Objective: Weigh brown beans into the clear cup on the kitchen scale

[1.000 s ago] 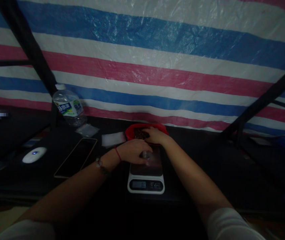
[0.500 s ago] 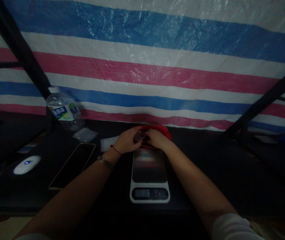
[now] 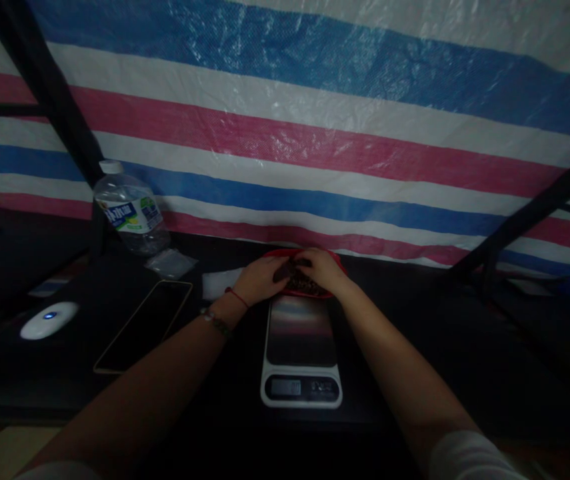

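Note:
Beyond the kitchen scale [image 3: 301, 333] lies a red shallow dish [image 3: 341, 260] with small dark brown pieces [image 3: 305, 287] in it. My left hand [image 3: 262, 280] reaches over its left side, fingers curled round a small dark brownish thing [image 3: 283, 271] whose kind is too dim to make out. Over the dish, my right hand [image 3: 323, 270] has its fingers bent and drawn together close to that thing. What lies between the right fingertips is hidden. The scale's metal plate carries nothing, and its lit display is blurred.
A white plastic packet [image 3: 221, 283] lies left of my left hand. Farther left are a phone [image 3: 145, 327], a clear bag [image 3: 171, 263], a large clear bottle [image 3: 132, 213] and a white mouse-shaped device [image 3: 49, 320]. Striped sheeting [image 3: 315, 133] hangs behind; black frame bars [image 3: 55, 107] slant at both sides.
My right hand has lifted and shifted slightly right, and brown pieces in the dish now show beneath it. My left hand stays near the same place. The view has tilted slightly.

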Demonstrator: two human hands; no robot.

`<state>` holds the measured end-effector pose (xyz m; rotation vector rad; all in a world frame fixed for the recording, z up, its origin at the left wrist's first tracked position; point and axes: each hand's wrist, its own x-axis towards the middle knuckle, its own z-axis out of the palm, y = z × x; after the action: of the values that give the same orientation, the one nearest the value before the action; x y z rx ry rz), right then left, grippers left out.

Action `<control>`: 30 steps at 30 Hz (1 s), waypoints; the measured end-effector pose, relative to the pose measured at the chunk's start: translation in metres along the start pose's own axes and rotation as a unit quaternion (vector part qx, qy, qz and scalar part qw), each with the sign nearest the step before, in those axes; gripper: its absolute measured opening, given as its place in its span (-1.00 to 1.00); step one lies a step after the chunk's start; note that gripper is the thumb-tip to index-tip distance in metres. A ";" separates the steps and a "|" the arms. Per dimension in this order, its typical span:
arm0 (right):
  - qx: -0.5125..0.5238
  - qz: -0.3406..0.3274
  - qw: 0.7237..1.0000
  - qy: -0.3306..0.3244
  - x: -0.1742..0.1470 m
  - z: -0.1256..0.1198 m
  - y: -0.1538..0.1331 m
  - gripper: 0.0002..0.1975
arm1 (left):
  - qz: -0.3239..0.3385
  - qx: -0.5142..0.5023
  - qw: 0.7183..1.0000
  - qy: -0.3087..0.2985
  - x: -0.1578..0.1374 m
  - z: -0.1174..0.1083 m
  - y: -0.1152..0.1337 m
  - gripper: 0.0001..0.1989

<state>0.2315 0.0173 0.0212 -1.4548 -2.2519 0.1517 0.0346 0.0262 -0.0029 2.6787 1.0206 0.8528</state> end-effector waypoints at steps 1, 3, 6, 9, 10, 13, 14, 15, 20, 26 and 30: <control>0.009 0.005 1.000 0.012 0.000 0.000 -0.001 -0.77 | -0.009 0.001 1.000 0.001 0.001 0.000 0.000 -0.61; 0.024 0.006 0.999 0.034 0.000 -0.001 -0.003 -0.77 | -0.025 0.007 1.000 0.001 0.002 0.002 0.001 -0.63; 0.034 -0.020 0.998 0.043 0.000 -0.002 -0.009 -0.78 | -0.034 0.012 0.999 -0.005 0.003 0.004 0.004 -0.61; 0.039 -0.047 0.998 0.019 0.000 -0.004 -0.013 -0.74 | -0.042 0.008 0.999 -0.008 0.003 0.005 0.007 -0.60; 0.043 -0.051 0.998 0.013 0.000 -0.004 -0.014 -0.71 | -0.046 0.007 0.999 -0.007 0.003 0.005 0.007 -0.60; 0.055 -0.047 0.997 0.016 0.000 -0.004 -0.015 -0.67 | -0.058 0.007 0.998 -0.001 0.003 0.004 0.005 -0.57; 0.057 -0.045 0.997 0.023 0.000 -0.004 -0.015 -0.66 | -0.057 0.006 0.998 -0.001 0.003 0.004 0.004 -0.56; 0.061 -0.044 0.997 0.031 0.000 -0.003 -0.015 -0.65 | -0.055 0.004 0.998 -0.002 0.003 0.004 0.004 -0.56; 0.085 -0.027 0.995 0.050 -0.001 0.000 -0.016 -0.66 | -0.045 -0.011 0.999 0.001 0.002 0.006 0.007 -0.60; 0.106 -0.037 0.993 0.035 -0.001 0.000 -0.021 -0.78 | -0.065 -0.016 0.998 0.004 0.001 0.010 0.005 -0.59; 0.114 -0.015 0.992 0.057 -0.001 -0.004 -0.020 -0.63 | -0.044 -0.035 0.998 0.011 0.000 0.012 0.001 -0.56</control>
<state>0.2167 0.0074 0.0316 -1.2775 -2.0868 0.2976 0.0423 0.0262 -0.0128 2.5509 1.0848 0.8870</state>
